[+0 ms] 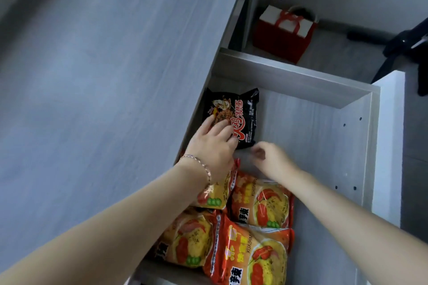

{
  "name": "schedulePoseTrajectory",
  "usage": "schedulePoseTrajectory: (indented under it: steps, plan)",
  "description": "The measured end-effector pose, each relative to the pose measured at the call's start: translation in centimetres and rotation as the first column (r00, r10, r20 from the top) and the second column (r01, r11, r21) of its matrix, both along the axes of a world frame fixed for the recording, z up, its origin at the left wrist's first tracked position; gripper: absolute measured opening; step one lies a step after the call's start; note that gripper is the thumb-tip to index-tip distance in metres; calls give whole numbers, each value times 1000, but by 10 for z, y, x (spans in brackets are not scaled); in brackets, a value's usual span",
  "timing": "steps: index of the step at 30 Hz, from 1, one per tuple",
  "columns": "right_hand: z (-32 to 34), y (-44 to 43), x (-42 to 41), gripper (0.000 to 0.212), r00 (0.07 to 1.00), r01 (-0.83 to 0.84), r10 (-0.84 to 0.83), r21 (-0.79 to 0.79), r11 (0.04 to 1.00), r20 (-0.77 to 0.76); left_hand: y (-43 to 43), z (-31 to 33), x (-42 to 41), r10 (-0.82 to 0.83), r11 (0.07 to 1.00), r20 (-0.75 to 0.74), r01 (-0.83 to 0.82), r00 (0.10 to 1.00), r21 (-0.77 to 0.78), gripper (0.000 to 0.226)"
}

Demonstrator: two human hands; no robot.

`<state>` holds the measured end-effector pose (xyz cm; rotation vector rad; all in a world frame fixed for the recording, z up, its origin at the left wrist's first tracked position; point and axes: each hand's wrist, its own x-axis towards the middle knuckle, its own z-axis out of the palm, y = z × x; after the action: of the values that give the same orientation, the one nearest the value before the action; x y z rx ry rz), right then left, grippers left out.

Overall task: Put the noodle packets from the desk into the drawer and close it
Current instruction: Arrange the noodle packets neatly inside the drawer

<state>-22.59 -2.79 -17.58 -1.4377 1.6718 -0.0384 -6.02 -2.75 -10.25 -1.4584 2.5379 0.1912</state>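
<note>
The pale wooden drawer (324, 136) stands pulled out beside the grey desk top (92, 76). A black noodle packet (240, 111) lies flat in its far left corner. My left hand (212, 146), with a bracelet on the wrist, rests flat on the packet's near edge, fingers spread. My right hand (271, 159) hovers just right of it over the bare drawer floor, fingers loosely curled and holding nothing. Several orange and yellow noodle packets (259, 206) lie packed in the near left part of the drawer, partly under my forearms.
A red and white gift bag (284, 34) stands on the floor beyond the drawer. A dark chair base (398, 51) is at the far right. The drawer's white front panel (389, 146) runs along the right.
</note>
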Motion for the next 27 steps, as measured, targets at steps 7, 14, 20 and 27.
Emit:
schedulePoseTrajectory:
  steps: [7, 14, 20, 27]
  plan:
    - [9, -58, 34, 64, 852, 514, -521, 103, 851, 54, -26, 12, 54, 453, 881, -226, -471, 862, -34, 65]
    - [-3, -19, 59, 52, 818, 516, -543, 176, 838, 188, -26, 9, 57, 470, 863, -326, -504, 820, -24, 65]
    - [-6, -7, 61, 42, 891, 405, -411, 74, 911, 190, -26, 8, 55, 473, 858, -326, -513, 818, -41, 64]
    - [11, -17, 45, 51, 995, 84, -89, 107, 991, 40, -24, 9, 54, 488, 854, -311, -520, 815, -23, 66]
